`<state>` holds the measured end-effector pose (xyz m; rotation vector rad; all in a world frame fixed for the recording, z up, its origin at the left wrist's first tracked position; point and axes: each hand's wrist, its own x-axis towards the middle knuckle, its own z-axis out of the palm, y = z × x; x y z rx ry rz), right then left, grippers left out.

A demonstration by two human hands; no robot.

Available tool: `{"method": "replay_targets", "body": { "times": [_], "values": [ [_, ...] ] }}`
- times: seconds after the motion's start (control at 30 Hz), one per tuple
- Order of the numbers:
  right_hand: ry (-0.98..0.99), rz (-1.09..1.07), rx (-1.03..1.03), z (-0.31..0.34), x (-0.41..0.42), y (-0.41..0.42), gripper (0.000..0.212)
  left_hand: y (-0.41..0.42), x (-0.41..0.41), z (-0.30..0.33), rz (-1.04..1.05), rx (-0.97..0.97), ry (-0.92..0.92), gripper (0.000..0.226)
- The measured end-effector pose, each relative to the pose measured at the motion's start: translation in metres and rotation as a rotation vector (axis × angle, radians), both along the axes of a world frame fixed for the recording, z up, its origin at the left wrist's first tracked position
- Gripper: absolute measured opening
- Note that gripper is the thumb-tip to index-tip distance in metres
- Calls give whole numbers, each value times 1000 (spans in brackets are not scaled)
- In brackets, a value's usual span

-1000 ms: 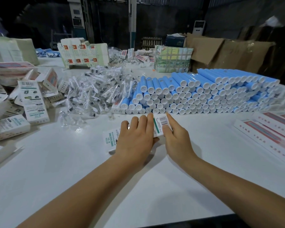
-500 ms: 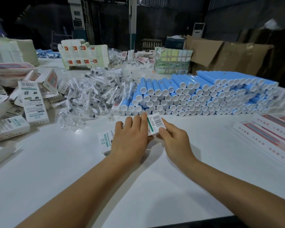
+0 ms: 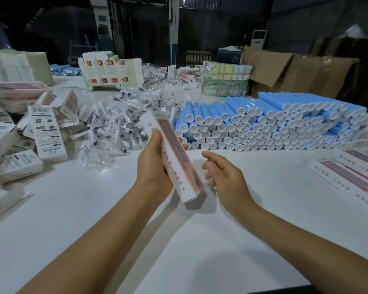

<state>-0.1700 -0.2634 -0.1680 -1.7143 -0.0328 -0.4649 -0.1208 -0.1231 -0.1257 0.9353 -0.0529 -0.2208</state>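
Head view showed your left hand (image 3: pixel 153 172) clasping the slim carton (image 3: pixel 179 166) mid-length, tilted above the near table (image 3: pixel 115 209), right hand (image 3: pixel 227 177) relaxed, empty, just right; presumably light, crushable: grip its long edges.

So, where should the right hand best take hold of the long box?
Probably the lower end, coming from the right: the left hand grips the long box around its middle, leaving that end bare and nearest the right hand.

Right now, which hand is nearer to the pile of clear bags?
Left. The left hand, gripping a box, is just in front of the bag pile; the right hand is farther right, beyond the box.
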Motion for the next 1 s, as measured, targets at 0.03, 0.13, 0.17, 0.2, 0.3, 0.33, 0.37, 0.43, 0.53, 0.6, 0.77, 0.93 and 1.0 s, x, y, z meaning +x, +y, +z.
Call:
{"method": "replay_targets", "body": {
  "times": [0.03,0.13,0.17,0.2,0.3,0.33,0.37,0.43,0.53,0.6,0.77,0.93,1.0],
  "values": [
    [13,20,-24,-1,0,1,18,3,3,-2,-34,-101,87,49],
    [56,128,-67,-2,1,7,22,5,5,-10,-26,-217,281,61],
    [60,162,-94,-2,0,10,23,4,4,-13,-13,-231,326,63],
    [61,186,-134,-3,0,14,28,3,3,-15,-4,-235,352,63],
    [91,203,-225,-8,2,20,58,1,2,-17,23,-221,366,61],
    [104,190,-256,-10,3,20,65,0,3,-18,31,-203,352,60],
    [117,181,-280,-11,3,21,69,0,4,-20,35,-186,338,58],
    [123,154,-325,-12,4,20,68,-1,3,-20,40,-161,308,53],
    [77,69,-415,-7,4,14,63,-6,1,-23,68,-44,187,45],
    [59,24,-467,2,3,4,60,-10,-2,-25,54,43,72,40],
    [28,-160,-580,35,-3,-49,54,-5,5,-39,-87,152,1,44],
    [53,-488,-783,67,-37,-159,48,-10,25,-47,-174,319,-75,45],
    [130,-656,-894,75,-55,-212,48,-13,29,-50,-192,356,-60,46]
  ]
}}
